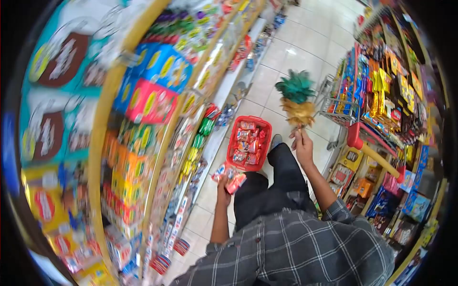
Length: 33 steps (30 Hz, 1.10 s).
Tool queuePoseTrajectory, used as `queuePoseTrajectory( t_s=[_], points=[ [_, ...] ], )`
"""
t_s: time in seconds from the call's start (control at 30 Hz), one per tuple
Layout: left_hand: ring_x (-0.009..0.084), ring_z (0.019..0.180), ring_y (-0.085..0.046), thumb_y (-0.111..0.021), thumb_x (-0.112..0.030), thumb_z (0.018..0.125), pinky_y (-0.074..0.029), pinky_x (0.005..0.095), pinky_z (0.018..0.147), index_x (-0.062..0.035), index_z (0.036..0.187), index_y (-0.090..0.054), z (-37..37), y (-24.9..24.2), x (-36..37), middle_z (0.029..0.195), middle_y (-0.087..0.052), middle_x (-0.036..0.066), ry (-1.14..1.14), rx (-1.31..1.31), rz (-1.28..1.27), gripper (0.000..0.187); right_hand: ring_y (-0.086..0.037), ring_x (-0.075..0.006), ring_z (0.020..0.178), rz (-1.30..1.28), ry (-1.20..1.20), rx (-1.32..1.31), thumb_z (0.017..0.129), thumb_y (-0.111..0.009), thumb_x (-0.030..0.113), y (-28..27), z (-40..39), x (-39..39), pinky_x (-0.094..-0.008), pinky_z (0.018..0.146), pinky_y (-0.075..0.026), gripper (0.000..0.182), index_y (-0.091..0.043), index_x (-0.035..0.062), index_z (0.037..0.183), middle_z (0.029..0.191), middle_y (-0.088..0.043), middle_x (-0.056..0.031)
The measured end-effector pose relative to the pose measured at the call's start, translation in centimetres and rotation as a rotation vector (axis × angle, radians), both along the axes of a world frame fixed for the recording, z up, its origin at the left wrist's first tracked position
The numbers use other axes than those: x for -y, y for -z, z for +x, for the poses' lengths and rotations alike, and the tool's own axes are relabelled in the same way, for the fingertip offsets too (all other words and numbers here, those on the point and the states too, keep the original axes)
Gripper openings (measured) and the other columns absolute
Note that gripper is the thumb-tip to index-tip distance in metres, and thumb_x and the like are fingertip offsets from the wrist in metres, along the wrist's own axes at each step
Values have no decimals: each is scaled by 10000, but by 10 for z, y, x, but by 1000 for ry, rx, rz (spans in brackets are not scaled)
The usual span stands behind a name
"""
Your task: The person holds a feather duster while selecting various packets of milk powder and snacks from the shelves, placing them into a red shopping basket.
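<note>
My left hand (223, 185) is closed on some small red and white packets (233, 178), held just below the near edge of a red plastic basket (263, 159). Inside that basket on the floor lie several red and white packets (244, 135). My right hand (301, 143) grips the handle of a feather duster (296, 97), whose feathers are green at the tip and golden brown below. The duster points away from me, to the right of the basket and apart from it.
Shelves of packaged goods (143, 143) line the left side. On the right stand a shopping cart (341, 107), a red and yellow bar (377, 155) and shelves of snack packets (391, 95). White floor tiles (305, 28) run between them.
</note>
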State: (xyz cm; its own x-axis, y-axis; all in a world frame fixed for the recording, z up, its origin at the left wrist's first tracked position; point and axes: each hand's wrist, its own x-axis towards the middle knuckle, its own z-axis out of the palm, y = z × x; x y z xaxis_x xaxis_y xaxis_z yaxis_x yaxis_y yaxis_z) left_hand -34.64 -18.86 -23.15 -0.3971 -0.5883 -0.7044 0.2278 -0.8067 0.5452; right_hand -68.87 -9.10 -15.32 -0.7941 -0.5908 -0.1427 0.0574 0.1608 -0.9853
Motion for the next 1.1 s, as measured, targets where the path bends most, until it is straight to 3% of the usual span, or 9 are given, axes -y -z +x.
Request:
queuePoseTrajectory(
  t_s=[0.1,0.23,0.33,0.47,0.57,0.7,0.8,0.93,1.1],
  points=[
    [199,1146,-571,-574,-350,937,-447,382,1018,-73,1323,-473,1,-54,12,1193,-593,59,-102,-40,-64,486,-442,-48,559,-22,-102,-81,1026,-457,245,-53,9,7,-212,520,-363,274,-623,29,1057,731,-570,-5],
    [264,1213,-547,-591,-492,882,-437,443,1036,-98,1354,-438,-6,-129,19,1260,-573,78,-109,-337,-120,633,-377,-28,542,3,-332,189,1028,-441,309,-110,28,42,-203,516,-316,346,-629,26,1090,666,-546,7],
    [300,1255,-510,-588,-344,866,-382,479,1078,-46,1364,-426,-16,-154,26,1346,-533,150,-192,-601,-183,603,-412,-36,556,54,-733,142,1015,-482,299,-161,26,84,-211,515,-330,328,-650,20,1049,655,-543,10],
    [298,1288,-476,-584,-264,872,-350,460,1106,-67,1381,-434,-24,-182,14,1393,-498,130,-240,-508,-467,566,-468,-59,604,-32,-1383,-121,973,-566,282,-223,26,139,-246,543,-378,312,-695,-1,981,659,-543,0],
    [299,1303,-458,-586,-220,856,-341,463,1113,-75,1397,-426,-34,-160,1,1416,-477,122,-545,-584,-449,583,-510,-77,641,142,-1779,-276,965,-577,278,-263,40,168,-268,585,-421,317,-687,-16,1008,692,-586,-7],
    [280,1321,-441,-619,-200,780,-337,457,1114,-64,1427,-379,-47,-195,-29,1440,-445,133,-557,-513,-598,703,-483,-80,629,-33,-1548,-757,938,-621,206,-244,1,226,-265,580,-419,240,-681,-20,990,718,-594,-3],
    [279,1308,-457,-623,-186,740,-352,463,1102,-50,1447,-330,-65,-210,-58,1427,-456,137,-705,-436,-620,777,-491,-75,637,228,-1587,-476,930,-632,183,-272,-26,238,-257,579,-419,209,-687,-10,987,729,-602,-9],
    [279,1304,-460,-603,-168,722,-353,440,1106,-36,1448,-312,-85,-208,-88,1416,-460,144,-832,-303,-588,793,-500,-68,633,174,-2027,-426,936,-619,209,-280,13,196,-235,582,-428,224,-700,32,1045,760,-621,-9],
    [267,1277,-492,-583,-56,696,-385,402,1082,9,1417,-333,-87,-226,-98,1392,-475,163,-855,-406,-611,766,-540,-106,682,78,-1752,-520,955,-576,202,-224,-6,237,-266,647,-456,230,-695,8,982,753,-636,-24]
  ],
)
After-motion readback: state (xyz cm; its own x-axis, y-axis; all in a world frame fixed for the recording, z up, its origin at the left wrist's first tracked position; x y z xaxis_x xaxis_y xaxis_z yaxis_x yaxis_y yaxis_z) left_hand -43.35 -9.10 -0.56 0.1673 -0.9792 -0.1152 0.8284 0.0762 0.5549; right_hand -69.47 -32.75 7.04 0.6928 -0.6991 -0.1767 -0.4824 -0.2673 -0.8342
